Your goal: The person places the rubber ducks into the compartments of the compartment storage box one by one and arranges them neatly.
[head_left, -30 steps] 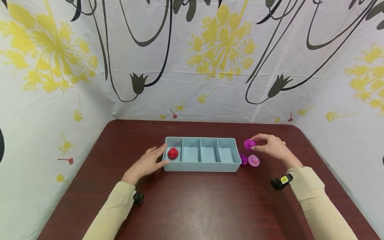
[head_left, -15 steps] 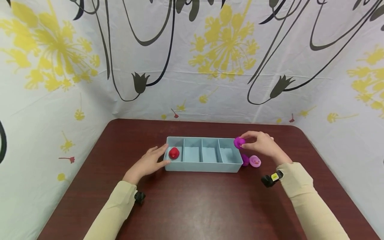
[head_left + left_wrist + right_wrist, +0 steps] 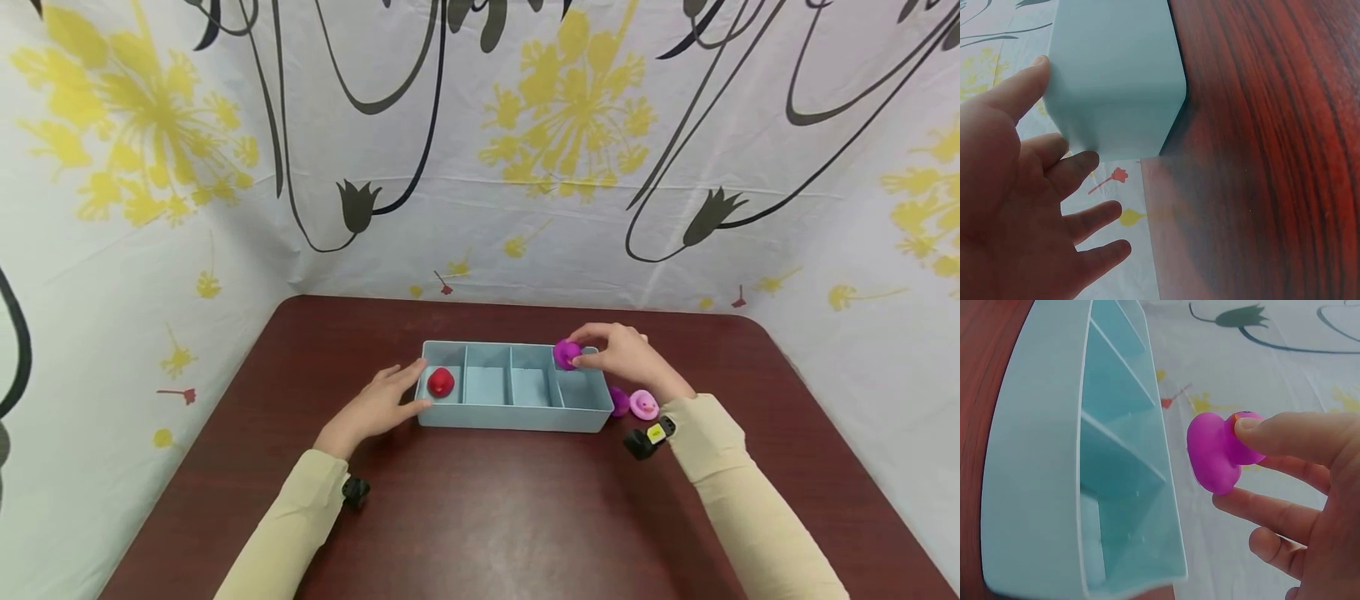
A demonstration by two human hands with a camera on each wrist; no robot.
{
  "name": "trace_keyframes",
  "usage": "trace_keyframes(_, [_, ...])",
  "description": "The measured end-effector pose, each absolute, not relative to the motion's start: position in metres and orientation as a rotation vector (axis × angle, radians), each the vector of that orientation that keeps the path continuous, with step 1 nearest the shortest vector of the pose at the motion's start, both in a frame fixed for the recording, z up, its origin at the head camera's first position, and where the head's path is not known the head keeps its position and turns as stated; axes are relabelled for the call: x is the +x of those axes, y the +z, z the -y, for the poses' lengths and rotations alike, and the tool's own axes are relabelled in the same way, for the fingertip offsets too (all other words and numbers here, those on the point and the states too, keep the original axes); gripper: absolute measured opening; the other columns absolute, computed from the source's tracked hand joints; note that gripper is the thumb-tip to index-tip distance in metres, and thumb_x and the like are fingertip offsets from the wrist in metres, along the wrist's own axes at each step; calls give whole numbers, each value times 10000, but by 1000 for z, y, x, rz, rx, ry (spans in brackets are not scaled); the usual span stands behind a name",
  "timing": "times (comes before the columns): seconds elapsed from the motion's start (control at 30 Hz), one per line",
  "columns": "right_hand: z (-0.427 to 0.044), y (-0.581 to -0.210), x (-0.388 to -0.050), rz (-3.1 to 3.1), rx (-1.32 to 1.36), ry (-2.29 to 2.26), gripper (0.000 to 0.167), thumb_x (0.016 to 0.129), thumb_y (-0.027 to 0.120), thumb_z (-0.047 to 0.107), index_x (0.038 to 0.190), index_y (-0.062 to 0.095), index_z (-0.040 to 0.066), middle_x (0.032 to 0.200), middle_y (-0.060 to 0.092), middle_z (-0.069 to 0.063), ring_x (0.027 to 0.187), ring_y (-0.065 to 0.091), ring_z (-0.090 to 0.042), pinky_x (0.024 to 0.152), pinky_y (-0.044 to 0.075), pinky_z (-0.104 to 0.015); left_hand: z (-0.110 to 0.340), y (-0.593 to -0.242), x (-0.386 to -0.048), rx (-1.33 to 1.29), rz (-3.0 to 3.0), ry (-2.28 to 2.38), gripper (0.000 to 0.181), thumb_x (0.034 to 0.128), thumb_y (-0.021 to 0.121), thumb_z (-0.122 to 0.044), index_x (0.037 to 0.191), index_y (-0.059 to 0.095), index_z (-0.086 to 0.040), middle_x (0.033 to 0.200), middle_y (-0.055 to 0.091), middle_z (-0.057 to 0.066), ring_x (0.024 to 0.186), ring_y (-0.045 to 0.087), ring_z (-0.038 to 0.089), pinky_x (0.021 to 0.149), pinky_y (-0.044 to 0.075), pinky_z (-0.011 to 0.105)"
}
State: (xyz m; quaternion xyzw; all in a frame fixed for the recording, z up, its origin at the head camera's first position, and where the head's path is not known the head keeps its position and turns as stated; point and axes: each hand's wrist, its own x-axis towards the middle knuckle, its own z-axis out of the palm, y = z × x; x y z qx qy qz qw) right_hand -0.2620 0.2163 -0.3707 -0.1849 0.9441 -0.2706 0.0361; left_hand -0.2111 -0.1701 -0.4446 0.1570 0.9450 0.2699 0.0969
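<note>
I judge the work early: of four toys in view, only the red duck (image 3: pixel 441 382) sits inside the tray (image 3: pixel 515 418), in its 9 o'clock compartment. My right grip (image 3: pixel 626 354) pinches the magenta duck (image 3: pixel 567 356) near the tray's 1 o'clock edge; the purple toy (image 3: pixel 619 402) and pink duck (image 3: pixel 644 405) remain on the worktop (image 3: pixel 487 517), by its 4 o'clock corner. My left grip (image 3: pixel 382 404), fingers extended, touches the 9 o'clock end. The yellow label (image 3: pixel 656 433) on my right wrist is unreadable.
</note>
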Motion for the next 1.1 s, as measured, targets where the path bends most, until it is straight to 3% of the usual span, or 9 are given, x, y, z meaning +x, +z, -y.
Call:
trace_keyframes(0.1, [-205, -371, -264, -2875, -589, -845, 292, 813, 738, 280, 1095, 695, 218, 1080, 712, -25, 904, 582, -210, 830, 331, -473, 170, -445, -212, 462, -2800, 801, 775, 907, 603, -465, 1534, 219, -219, 1580, 253, 19, 1442, 192, 371, 1076, 277, 637])
trace_keyframes(0.33, [-180, -378, -269, -2829, -655, -855, 269, 814, 746, 276, 1075, 703, 224, 1059, 711, 4, 846, 552, -182, 811, 268, -460, 169, -446, -212, 463, -2797, 810, 774, 907, 607, -456, 1533, 220, -217, 1580, 253, 19, 1442, 192, 370, 1077, 276, 637])
trace_keyframes(0.77, [-139, -388, -274, -2756, -706, -866, 290, 804, 763, 287, 1081, 706, 220, 1001, 700, 32, 728, 521, -156, 720, 308, -375, 169, -443, -210, 478, -2800, 820, 771, 908, 612, -443, 1532, 230, -201, 1576, 265, 26, 1435, 200, 377, 1065, 301, 632])
trace_keyframes(1.0, [-121, -393, -276, -2724, -718, -820, 273, 798, 769, 272, 1060, 716, 220, 1027, 705, 25, 1018, 586, -260, 835, 302, -463, 169, -444, -210, 467, -2806, 808, 770, 906, 609, -455, 1532, 229, -216, 1574, 271, 19, 1436, 205, 369, 1061, 311, 628])
trace_keyframes(1.1, [-115, -398, -278, -2713, -715, -796, 270, 792, 773, 266, 1055, 720, 231, 1029, 703, 30, 1066, 581, -270, 855, 304, -470, 169, -445, -211, 452, -2809, 807, 774, 902, 607, -469, 1532, 229, -224, 1575, 269, 12, 1437, 203, 366, 1062, 306, 632])
